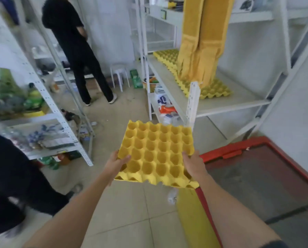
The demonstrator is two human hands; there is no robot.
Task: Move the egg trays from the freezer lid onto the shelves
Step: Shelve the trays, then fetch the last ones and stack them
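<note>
Both hands carry 1 yellow egg tray (156,154), cups up, held roughly level in mid-air over the floor. Left hand (116,162) clamps its left edge, right hand (194,164) clamps the right edge. Target shelf (239,102) lies ahead and to the right, nearer the right hand, already holding flat trays (214,90). Freezer lid (257,176) sits just right of the tray.

empty yellow egg tray (156,154) held level, cups up, beside the red-rimmed freezer lid (267,178).
</note>
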